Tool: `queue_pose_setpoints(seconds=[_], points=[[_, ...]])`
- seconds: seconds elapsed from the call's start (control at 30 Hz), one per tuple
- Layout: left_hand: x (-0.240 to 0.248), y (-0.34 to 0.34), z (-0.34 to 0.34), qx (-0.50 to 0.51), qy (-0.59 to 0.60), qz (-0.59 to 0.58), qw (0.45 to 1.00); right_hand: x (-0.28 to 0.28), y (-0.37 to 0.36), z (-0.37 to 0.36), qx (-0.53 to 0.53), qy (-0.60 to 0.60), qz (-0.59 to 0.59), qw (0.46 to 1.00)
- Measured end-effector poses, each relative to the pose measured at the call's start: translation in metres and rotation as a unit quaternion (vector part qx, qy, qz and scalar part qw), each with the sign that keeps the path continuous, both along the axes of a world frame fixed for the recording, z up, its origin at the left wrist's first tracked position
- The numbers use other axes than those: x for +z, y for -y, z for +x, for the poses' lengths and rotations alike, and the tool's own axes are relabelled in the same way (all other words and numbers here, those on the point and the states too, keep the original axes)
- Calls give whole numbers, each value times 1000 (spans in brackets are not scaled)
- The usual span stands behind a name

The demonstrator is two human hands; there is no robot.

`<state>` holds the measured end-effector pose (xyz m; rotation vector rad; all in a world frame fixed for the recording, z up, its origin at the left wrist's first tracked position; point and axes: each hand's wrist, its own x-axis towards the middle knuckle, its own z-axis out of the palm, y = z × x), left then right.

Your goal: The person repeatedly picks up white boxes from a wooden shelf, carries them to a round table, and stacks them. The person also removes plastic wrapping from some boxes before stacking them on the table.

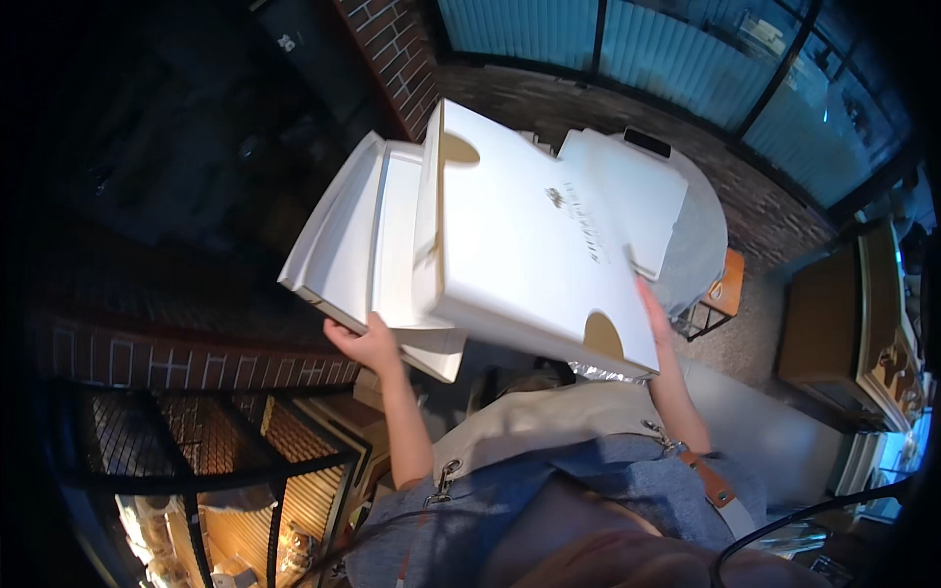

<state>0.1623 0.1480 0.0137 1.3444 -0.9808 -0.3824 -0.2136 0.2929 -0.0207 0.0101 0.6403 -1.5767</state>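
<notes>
2 hands, 2 white boxes, both up in the air in front of the apron (549, 416). Left hand (368, 345) pinches the lower edge of the open white box (333, 245), thumb on the inner side, fingers under. Can't tell if that box is 1 pc or several nested. Right hand (659, 314) lies along the right edge of the printed white box (520, 260); can't tell how far its fingers wrap.

Printed box: tilted, 2 gold half-circles (603, 336) visible at opp. corners, 1 dark print mid-face, blurry. Its left side overlaps the open box in view; contact unclear.

Beyond: 1 round grey bench (708, 230) w/ a white flat pile (642, 196) (count n/a, partly hidden) and 1 black slab (648, 142) near the far rim. Printed box's far edge covers part of the pile in view; can't tell if touching.

Room: 1 orange stool (725, 279) sits just beside the bench, floor (760, 318) runs betw. it and 1 brown cabinet (823, 323) on the right. Lower left, 1 black-framed rack (201, 480) limits that side.
</notes>
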Motion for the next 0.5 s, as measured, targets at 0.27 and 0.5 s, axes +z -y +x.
queue_pose_setpoints(seconds=[0.27,0.5], points=[[-15,127,48,14,-34,-32,999,-23,62,-129,-249,-319,48,913],[4,204,78,19,107,30,994,-168,81,-191,-197,-552,361,726]])
